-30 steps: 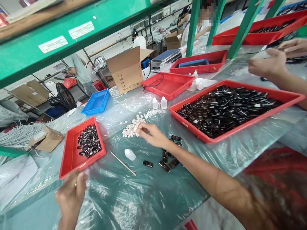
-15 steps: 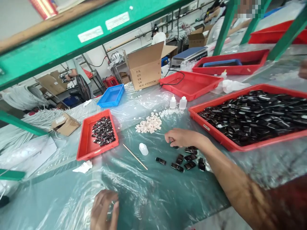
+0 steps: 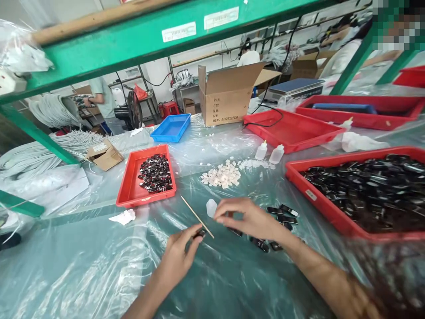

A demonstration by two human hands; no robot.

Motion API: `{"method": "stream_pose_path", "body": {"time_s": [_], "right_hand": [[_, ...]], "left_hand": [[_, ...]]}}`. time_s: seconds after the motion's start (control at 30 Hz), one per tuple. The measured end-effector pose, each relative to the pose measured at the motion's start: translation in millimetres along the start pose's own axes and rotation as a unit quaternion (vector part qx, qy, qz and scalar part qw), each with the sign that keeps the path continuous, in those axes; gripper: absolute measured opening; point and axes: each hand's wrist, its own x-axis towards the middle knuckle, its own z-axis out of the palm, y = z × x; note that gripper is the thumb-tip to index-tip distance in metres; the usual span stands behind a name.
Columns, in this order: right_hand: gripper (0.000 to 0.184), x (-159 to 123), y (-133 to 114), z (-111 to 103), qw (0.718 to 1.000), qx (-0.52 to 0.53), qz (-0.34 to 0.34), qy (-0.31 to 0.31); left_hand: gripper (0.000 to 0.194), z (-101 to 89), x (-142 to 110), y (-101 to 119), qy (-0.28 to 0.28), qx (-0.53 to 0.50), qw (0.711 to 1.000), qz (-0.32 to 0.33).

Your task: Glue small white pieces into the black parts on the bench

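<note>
While a small glossy black piece (image 3: 199, 233) sits pinched in the left hand's (image 3: 179, 249) fingers, long axis unclear | right hand (image 3: 249, 217) apart to its right, fingers curled, hold unclear | thin pale wooden stick (image 3: 195, 215) between them | white plastic bottle (image 3: 211, 208) beside right fingers

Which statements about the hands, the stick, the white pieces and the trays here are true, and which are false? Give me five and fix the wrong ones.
1. The left hand holds a small dark piece. True.
2. The wooden stick lies inside the blue tray. False: it lies on the plastic-covered table.
3. The right hand is close to a white bottle. True.
4. The pile of white pieces is in a cardboard box. False: it lies loose on the table.
5. The red tray left of the stick holds a heap of dark parts. True.
</note>
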Motion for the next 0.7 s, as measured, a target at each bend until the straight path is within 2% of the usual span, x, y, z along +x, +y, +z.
{"method": "stream_pose_path", "body": {"time_s": [0.07, 0.13, 0.23, 0.3, 0.43, 0.6, 0.7], "right_hand": [[0.017, 3.8, 15.4, -16.4, 0.995, -0.068, 0.04, 0.065], [0.011, 7.9, 33.0, -22.2, 0.99, -0.105, 0.069, 0.07], [0.034, 13.4, 56.2, -9.1, 0.99, -0.104, 0.085, 0.035], [0.035, 15.7, 64.8, 5.4, 0.99, -0.102, 0.088, 0.031], [0.033, 16.8, 64.3, 21.6, 0.991, -0.101, 0.08, 0.042], [0.034, 19.0, 54.1, 19.3, 0.984, -0.146, 0.069, 0.078], [0.031, 20.4, 47.4, 15.9, 0.975, -0.182, 0.058, 0.109]], "left_hand": [[0.02, 1.2, 8.6, -14.2, 0.018, -0.013, 1.0, -0.01], [0.016, 3.8, 13.1, -25.8, 0.038, -0.014, 0.999, -0.023], [0.016, 5.9, 12.9, -36.4, 0.039, -0.001, 0.999, -0.034], [0.018, 5.2, 11.3, -39.2, 0.032, 0.003, 0.999, -0.035], [0.023, 3.8, 10.8, -40.2, 0.049, 0.024, 0.998, -0.024], [0.03, 10.3, 13.1, -44.4, 0.077, 0.045, 0.996, -0.016], [0.036, 14.7, 13.6, -45.0, 0.072, 0.065, 0.995, -0.026]]}}
